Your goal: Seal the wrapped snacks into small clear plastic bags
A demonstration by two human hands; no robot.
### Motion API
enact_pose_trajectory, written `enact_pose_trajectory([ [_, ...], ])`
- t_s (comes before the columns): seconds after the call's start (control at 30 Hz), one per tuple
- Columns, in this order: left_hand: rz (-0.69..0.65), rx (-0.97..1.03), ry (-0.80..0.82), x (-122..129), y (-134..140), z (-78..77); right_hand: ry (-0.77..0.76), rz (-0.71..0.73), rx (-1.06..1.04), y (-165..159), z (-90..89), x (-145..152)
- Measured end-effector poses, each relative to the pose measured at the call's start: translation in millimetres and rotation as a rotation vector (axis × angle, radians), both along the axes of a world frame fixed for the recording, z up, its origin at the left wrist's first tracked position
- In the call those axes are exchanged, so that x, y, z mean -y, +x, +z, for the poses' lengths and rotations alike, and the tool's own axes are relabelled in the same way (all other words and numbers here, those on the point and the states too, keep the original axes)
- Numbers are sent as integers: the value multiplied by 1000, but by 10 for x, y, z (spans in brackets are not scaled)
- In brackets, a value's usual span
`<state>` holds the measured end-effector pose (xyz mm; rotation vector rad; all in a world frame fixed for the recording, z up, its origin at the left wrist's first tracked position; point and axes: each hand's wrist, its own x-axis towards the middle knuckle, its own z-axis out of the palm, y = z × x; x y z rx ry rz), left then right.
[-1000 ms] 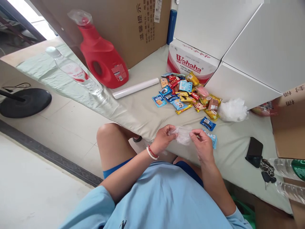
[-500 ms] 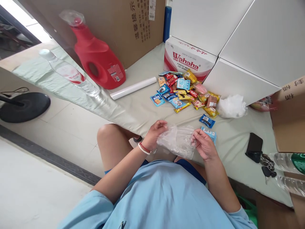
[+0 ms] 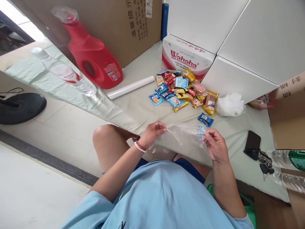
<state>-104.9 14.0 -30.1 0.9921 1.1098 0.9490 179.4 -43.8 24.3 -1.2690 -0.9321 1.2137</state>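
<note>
So there's a thin, see-through piece of crinkly plastic film (image 3: 188, 128), and it's stretched between two bare hands, over the near edge of the pale green cloth (image 3: 133, 111). The left hand (image 3: 154, 133) pinches one end between thumb and fingers; the right hand (image 3: 216, 144) has the other end pinched the same way. Honestly, the film's edges are super hard to trace since the cloth shows straight through, and I can't tell if it's a bag or a flat sheet.

A light-blue snack packet (image 3: 201, 130) sits behind the film's right end, partly covered by it and the right hand. Just beyond is a dark-blue wrapped snack (image 3: 206, 119), fully visible. Further back, the heap of colourful wrapped snacks (image 3: 182, 95) overlaps so much you can't count it, and it blocks the bottom of the red-and-white Wahaha carton (image 3: 188, 55). No idea what's inside the crumpled white plastic bundle (image 3: 230, 104) beside the heap.

Over on the right, two clear plastic bottles (image 3: 281, 159) get chopped by the picture's edge. The bright green thing (image 3: 249, 211) low down is mostly hidden by the right arm and sleeve, so I can't make it out.
</note>
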Motion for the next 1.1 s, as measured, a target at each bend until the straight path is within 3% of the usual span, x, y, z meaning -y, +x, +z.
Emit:
enact_pose_trajectory([
  [0.13, 230, -393, 152, -182, -293, 46, 99, -78, 325, 164, -127, 58],
  [0.23, 338, -540, 301, -57, -167, 253, 249, -94, 580, -6, -179, 124],
  [0.3, 149, -389, 227, 124, 47, 397, 396, -72, 761, -171, -184, 174],
  [0.37, -146, -155, -2, 293, 282, 480, 535, 8, 873, -310, -187, 225],
  [0.43, -184, 60, -213, 381, 473, 485, 628, 102, 917, -393, -204, 275],
  [0.5, -99, 183, -310, 381, 591, 435, 669, 156, 923, -418, -236, 323],
  [0.6, -34, 216, -290, 310, 667, 355, 641, 211, 880, -392, -275, 383],
  [0.73, -100, 154, -189, 284, 713, 336, 485, 287, 737, -353, -251, 411],
  [0.87, -122, 70, -110, 318, 745, 360, 275, 215, 565, -353, -194, 359],
  [0.93, -135, 56, -156, 326, 753, 363, 230, 188, 532, -365, -186, 320],
  [1.1, -166, 82, -288, 323, 797, 306, 262, 309, 595, -429, -222, 301],
])
